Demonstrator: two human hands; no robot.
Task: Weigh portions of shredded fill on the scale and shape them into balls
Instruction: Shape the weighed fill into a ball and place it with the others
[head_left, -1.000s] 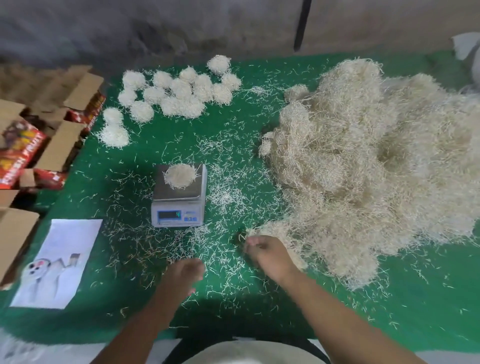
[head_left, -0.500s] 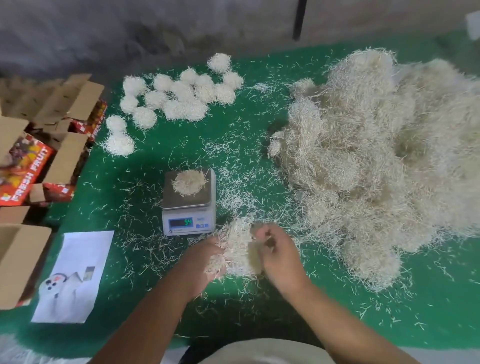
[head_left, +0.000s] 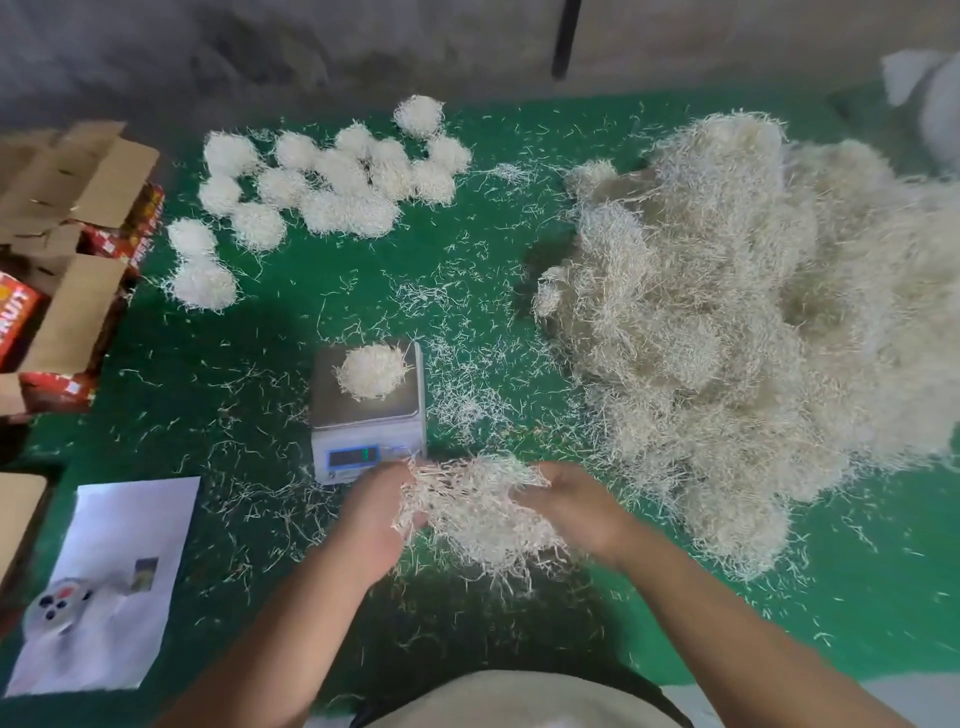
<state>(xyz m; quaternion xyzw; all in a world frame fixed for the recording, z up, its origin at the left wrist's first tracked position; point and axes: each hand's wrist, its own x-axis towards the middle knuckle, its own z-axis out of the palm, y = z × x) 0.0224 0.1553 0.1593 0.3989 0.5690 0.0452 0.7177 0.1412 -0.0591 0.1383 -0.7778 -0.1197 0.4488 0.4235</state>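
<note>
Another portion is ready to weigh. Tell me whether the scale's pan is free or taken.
Taken. A ball of fill sits on the pan of the scale, and its display is lit; the reading is too blurred to tell.

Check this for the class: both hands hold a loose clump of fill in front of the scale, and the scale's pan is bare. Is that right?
Not quite. The head view shows the scale pan carrying a ball of fill, not bare. The rest stands: the left hand and right hand hold a loose clump in front of the scale.

Scale (head_left: 367, 415) w/ shiny metal pan, plastic body; matt green cloth (head_left: 311, 312).
</note>
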